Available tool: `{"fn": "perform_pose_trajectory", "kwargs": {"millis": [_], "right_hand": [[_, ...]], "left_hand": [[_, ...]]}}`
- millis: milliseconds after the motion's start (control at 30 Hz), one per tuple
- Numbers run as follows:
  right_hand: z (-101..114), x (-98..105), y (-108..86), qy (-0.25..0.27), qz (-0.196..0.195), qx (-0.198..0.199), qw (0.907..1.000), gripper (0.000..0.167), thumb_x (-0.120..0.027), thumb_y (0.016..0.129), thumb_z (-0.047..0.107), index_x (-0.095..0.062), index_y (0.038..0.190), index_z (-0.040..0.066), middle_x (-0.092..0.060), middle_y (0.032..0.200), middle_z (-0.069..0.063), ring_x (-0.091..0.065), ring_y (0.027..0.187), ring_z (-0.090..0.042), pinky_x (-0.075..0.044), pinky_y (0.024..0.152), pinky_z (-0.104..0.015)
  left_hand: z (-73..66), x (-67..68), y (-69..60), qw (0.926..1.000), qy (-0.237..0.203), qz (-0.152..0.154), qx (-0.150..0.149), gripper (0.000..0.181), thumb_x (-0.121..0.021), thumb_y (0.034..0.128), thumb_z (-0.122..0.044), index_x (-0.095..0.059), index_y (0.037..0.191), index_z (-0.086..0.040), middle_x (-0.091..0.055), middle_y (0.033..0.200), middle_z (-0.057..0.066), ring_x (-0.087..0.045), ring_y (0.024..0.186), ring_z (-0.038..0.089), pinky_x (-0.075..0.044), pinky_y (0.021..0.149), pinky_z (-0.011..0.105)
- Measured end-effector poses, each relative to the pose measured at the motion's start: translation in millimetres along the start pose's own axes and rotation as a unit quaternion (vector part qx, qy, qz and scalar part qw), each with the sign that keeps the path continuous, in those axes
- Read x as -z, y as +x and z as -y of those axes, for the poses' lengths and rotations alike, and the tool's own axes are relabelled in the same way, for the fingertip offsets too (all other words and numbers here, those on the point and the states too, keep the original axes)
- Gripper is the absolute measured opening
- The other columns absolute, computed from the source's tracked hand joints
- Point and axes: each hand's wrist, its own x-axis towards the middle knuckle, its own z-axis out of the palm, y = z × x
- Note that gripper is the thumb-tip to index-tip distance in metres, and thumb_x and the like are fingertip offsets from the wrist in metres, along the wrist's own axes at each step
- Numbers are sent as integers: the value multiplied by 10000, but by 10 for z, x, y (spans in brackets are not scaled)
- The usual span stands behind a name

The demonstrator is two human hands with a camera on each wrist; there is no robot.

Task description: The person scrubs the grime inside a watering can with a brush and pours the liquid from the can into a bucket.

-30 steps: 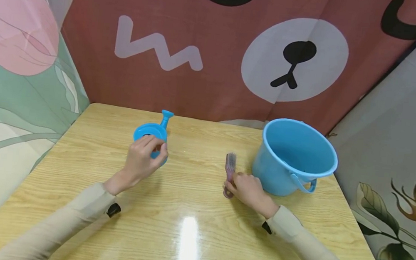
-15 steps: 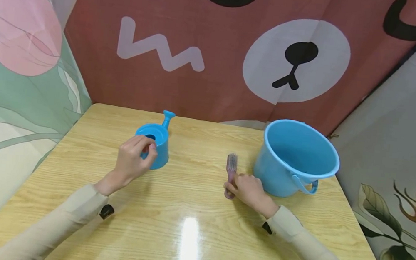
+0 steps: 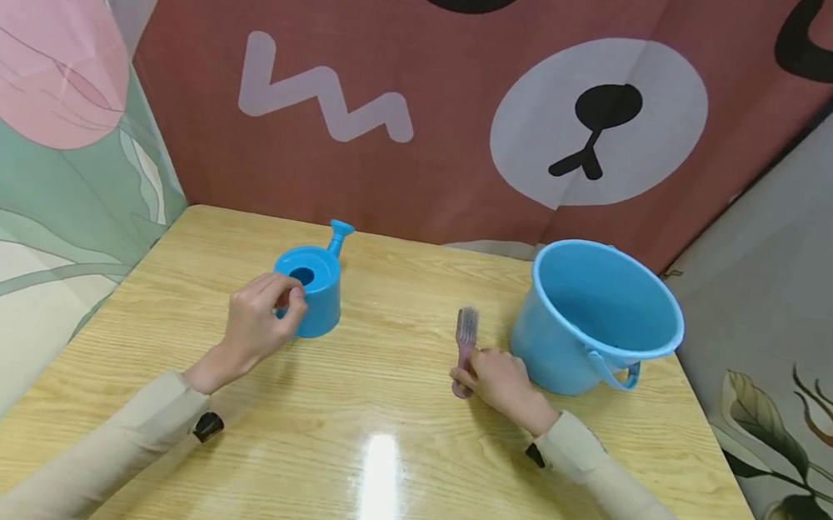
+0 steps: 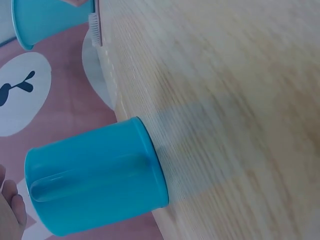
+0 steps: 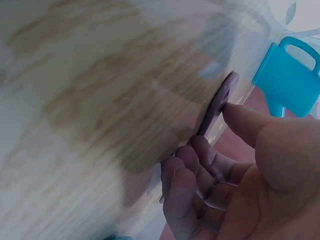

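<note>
Pale wooden bench (image 3: 374,390), reddish backdrop (image 3: 439,178) behind its back edge; purple brush (image 3: 465,342) right of centre, handle pinched by the right hand (image 3: 501,379); blue bucket (image 3: 555,340) toward the back right corner; left hand (image 3: 256,320), loosely curled around nothing, beside the watering can (image 3: 321,308) toward the back left corner.

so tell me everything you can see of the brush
The brush is slim and purple, plastic by its look, with greyish bristles at the far end and a rounded handle at the near end, where a small hole seems to show. It looks to rest on the table with the bristles facing up, between the watering can and the bucket, nearer the bucket. The right hand pinches the handle, hiding part of it.
</note>
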Motion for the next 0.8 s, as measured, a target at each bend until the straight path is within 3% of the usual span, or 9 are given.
{"fn": "perform_pose_trajectory", "kwargs": {"millis": [233, 600, 800], "right_hand": [[0, 36, -6, 99, 157, -48, 9998, 276, -658, 944, 374, -552, 780, 178, -497, 634, 45, -484, 545, -150, -379, 476, -332], [-30, 56, 2, 46, 182, -165, 9997, 287, -673, 938, 350, -573, 764, 145, -507, 623, 24, -494, 530, -157, -404, 472, -338], [-32, 71, 0, 160, 282, -178, 9993, 286, -676, 939, 337, -573, 764, 135, -504, 617, 18, -488, 517, -149, -400, 469, -320]], "left_hand": [[16, 30, -33, 9999, 144, 42, 61, 230, -486, 885, -149, -632, 773, -12, -563, 633, 60, -511, 529, 176, -446, 469, 355], [63, 63, -87, 9988, 206, 102, 443, 245, -489, 918, -174, -621, 788, -13, -558, 639, 63, -509, 545, 171, -447, 479, 367], [59, 87, -102, 9969, 347, 288, 639, 260, -487, 930, -198, -630, 803, -22, -570, 647, 58, -524, 553, 170, -465, 496, 369]]}}
